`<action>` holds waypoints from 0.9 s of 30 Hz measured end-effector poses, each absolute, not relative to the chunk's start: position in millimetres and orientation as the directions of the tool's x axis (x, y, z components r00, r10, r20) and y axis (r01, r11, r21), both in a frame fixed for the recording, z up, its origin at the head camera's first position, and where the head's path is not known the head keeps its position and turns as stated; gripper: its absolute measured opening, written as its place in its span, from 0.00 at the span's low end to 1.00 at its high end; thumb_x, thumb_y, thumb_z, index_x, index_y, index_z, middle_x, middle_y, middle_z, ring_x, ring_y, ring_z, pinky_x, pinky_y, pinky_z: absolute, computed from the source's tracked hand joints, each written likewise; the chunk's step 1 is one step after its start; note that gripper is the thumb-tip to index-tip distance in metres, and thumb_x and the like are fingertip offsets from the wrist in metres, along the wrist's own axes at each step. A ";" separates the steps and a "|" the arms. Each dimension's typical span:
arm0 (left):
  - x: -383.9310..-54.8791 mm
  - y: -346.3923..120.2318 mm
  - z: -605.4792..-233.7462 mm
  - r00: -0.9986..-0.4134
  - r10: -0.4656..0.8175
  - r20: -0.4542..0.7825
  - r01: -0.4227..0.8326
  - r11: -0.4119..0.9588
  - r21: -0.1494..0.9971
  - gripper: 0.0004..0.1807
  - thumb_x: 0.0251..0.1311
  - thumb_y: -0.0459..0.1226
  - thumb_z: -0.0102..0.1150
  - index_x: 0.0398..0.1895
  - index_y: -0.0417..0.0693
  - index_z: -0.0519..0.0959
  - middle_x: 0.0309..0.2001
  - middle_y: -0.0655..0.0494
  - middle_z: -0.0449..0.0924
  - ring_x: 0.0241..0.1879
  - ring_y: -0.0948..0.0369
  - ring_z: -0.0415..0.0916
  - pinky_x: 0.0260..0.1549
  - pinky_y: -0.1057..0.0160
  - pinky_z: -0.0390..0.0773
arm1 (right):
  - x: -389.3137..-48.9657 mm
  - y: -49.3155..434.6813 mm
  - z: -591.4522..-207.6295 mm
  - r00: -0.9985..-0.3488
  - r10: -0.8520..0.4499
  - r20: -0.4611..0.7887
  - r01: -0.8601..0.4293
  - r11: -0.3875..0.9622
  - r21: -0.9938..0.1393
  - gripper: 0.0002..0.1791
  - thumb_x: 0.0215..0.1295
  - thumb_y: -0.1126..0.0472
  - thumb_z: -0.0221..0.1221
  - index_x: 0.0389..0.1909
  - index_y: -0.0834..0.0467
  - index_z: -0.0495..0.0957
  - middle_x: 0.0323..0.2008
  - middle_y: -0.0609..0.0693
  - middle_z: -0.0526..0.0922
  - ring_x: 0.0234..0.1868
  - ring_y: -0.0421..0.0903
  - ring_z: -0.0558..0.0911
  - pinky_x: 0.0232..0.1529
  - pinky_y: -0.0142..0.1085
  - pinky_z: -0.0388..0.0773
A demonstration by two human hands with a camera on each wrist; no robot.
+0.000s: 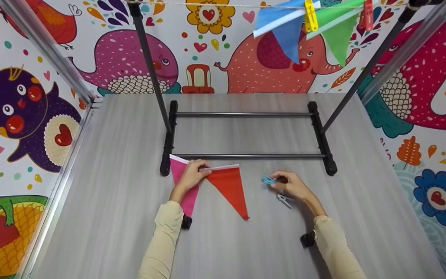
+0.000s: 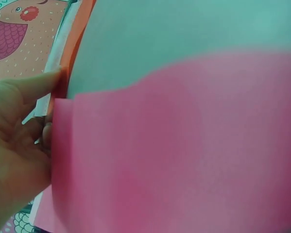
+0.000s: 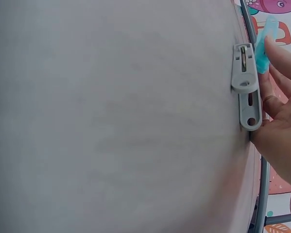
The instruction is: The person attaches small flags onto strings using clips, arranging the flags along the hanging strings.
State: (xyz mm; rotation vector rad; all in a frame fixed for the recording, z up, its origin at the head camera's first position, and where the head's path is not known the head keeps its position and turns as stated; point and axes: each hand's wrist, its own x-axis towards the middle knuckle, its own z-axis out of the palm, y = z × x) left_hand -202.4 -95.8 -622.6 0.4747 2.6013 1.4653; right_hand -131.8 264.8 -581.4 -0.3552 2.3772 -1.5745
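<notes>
A person's left hand (image 1: 192,176) pinches a red flag (image 1: 230,186) by its top edge, apparently keeping the cloth spread, beside a pink flag (image 1: 190,198); the right hand (image 1: 290,184) grips a blue clip (image 1: 268,179) near 1 gray clip (image 1: 284,200).

Rack (image 1: 246,156) behind pennant pair (image 1: 229,186); clothespins (image 1: 268,180) to right.

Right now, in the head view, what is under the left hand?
Parts of a pink triangular fabric flag and a red triangular fabric flag. The left hand hides the pink flag's upper right corner.
</notes>
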 end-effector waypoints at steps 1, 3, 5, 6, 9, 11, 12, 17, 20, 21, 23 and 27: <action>-202.8 -95.9 -622.5 -0.944 0.325 0.048 0.210 0.483 0.850 0.04 0.56 0.31 0.64 0.35 0.42 0.83 0.37 0.51 0.81 0.43 0.51 0.71 0.47 0.52 0.69 | -132.1 265.0 -581.3 -0.934 -0.346 -0.086 -0.055 0.378 -0.924 0.13 0.61 0.68 0.62 0.45 0.71 0.78 0.41 0.64 0.77 0.41 0.52 0.73 0.42 0.34 0.70; -203.3 -96.0 -622.6 -0.945 0.322 0.053 0.214 0.489 0.846 0.03 0.57 0.32 0.64 0.34 0.42 0.82 0.36 0.50 0.81 0.42 0.51 0.71 0.46 0.52 0.69 | -132.5 265.6 -581.3 -0.934 -0.345 -0.094 -0.043 0.367 -0.929 0.13 0.62 0.67 0.61 0.45 0.71 0.78 0.42 0.64 0.77 0.42 0.51 0.73 0.42 0.33 0.70; -203.7 -96.3 -622.7 -0.946 0.320 0.054 0.215 0.492 0.844 0.04 0.57 0.33 0.64 0.33 0.42 0.82 0.35 0.50 0.81 0.41 0.51 0.71 0.45 0.53 0.69 | -132.8 266.5 -581.7 -0.935 -0.338 -0.106 -0.018 0.344 -0.939 0.13 0.63 0.67 0.60 0.46 0.71 0.77 0.43 0.63 0.77 0.42 0.52 0.73 0.41 0.32 0.70; -203.8 -96.4 -622.8 -0.946 0.318 0.059 0.219 0.495 0.841 0.04 0.57 0.34 0.64 0.33 0.42 0.81 0.35 0.50 0.81 0.41 0.51 0.71 0.45 0.53 0.69 | -132.9 266.7 -581.9 -0.937 -0.330 -0.114 -0.002 0.330 -0.944 0.13 0.64 0.67 0.59 0.46 0.71 0.76 0.43 0.63 0.76 0.42 0.52 0.73 0.41 0.31 0.71; -203.9 -97.0 -623.5 -0.948 0.314 0.054 0.213 0.499 0.840 0.05 0.57 0.35 0.65 0.32 0.42 0.81 0.34 0.51 0.81 0.39 0.52 0.70 0.44 0.54 0.69 | -133.0 266.8 -583.0 -0.944 -0.300 -0.135 0.046 0.287 -0.957 0.13 0.65 0.67 0.58 0.46 0.72 0.74 0.42 0.61 0.75 0.42 0.52 0.73 0.40 0.31 0.70; -203.9 -97.5 -623.9 -0.949 0.312 0.049 0.208 0.500 0.841 0.05 0.57 0.35 0.65 0.32 0.43 0.81 0.34 0.52 0.81 0.39 0.53 0.70 0.44 0.55 0.69 | -133.0 266.4 -583.4 -0.950 -0.277 -0.146 0.068 0.273 -0.960 0.13 0.65 0.67 0.58 0.46 0.72 0.73 0.41 0.60 0.75 0.41 0.51 0.72 0.39 0.31 0.70; -203.8 -97.7 -624.0 -0.949 0.311 0.051 0.209 0.500 0.840 0.05 0.57 0.36 0.64 0.32 0.43 0.81 0.34 0.52 0.81 0.39 0.53 0.70 0.44 0.54 0.69 | -133.0 266.1 -583.6 -0.952 -0.270 -0.147 0.072 0.269 -0.960 0.13 0.65 0.67 0.58 0.46 0.73 0.72 0.41 0.60 0.74 0.41 0.51 0.72 0.39 0.31 0.69; -203.0 -98.1 -623.8 -0.951 0.308 0.039 0.191 0.480 0.856 0.05 0.58 0.37 0.64 0.32 0.44 0.81 0.34 0.53 0.80 0.40 0.52 0.71 0.46 0.54 0.69 | -134.3 266.1 -584.3 -0.952 -0.282 -0.118 0.048 0.243 -0.969 0.19 0.67 0.69 0.54 0.56 0.74 0.68 0.41 0.60 0.72 0.39 0.48 0.70 0.38 0.31 0.68; -202.4 -97.9 -623.2 -0.952 0.305 0.032 0.180 0.470 0.864 0.05 0.58 0.37 0.64 0.33 0.43 0.81 0.34 0.53 0.80 0.41 0.52 0.71 0.47 0.53 0.68 | -135.6 267.1 -584.9 -0.944 -0.317 -0.089 0.012 0.237 -0.971 0.24 0.69 0.70 0.51 0.64 0.73 0.62 0.39 0.60 0.68 0.36 0.45 0.67 0.37 0.30 0.66; -202.2 -97.8 -623.0 -0.952 0.305 0.032 0.180 0.469 0.864 0.05 0.58 0.37 0.64 0.33 0.43 0.82 0.34 0.52 0.80 0.41 0.52 0.71 0.47 0.53 0.68 | -135.7 267.5 -584.9 -0.941 -0.328 -0.079 -0.002 0.240 -0.971 0.25 0.69 0.70 0.51 0.66 0.72 0.60 0.38 0.60 0.67 0.35 0.44 0.66 0.36 0.30 0.66; -202.2 -97.7 -622.8 -0.952 0.304 0.037 0.184 0.471 0.863 0.05 0.58 0.36 0.64 0.33 0.43 0.81 0.34 0.52 0.80 0.41 0.52 0.71 0.47 0.53 0.68 | -135.5 268.1 -584.6 -0.938 -0.342 -0.066 -0.019 0.240 -0.971 0.26 0.70 0.71 0.50 0.67 0.72 0.59 0.37 0.63 0.67 0.34 0.43 0.66 0.35 0.31 0.64; -202.3 -97.8 -622.6 -0.952 0.303 0.051 0.197 0.477 0.857 0.05 0.57 0.36 0.64 0.32 0.43 0.81 0.35 0.52 0.81 0.41 0.52 0.71 0.47 0.53 0.68 | -134.1 268.3 -583.9 -0.948 -0.309 -0.081 0.020 0.198 -0.980 0.24 0.68 0.72 0.51 0.63 0.75 0.60 0.41 0.69 0.72 0.38 0.44 0.71 0.39 0.31 0.66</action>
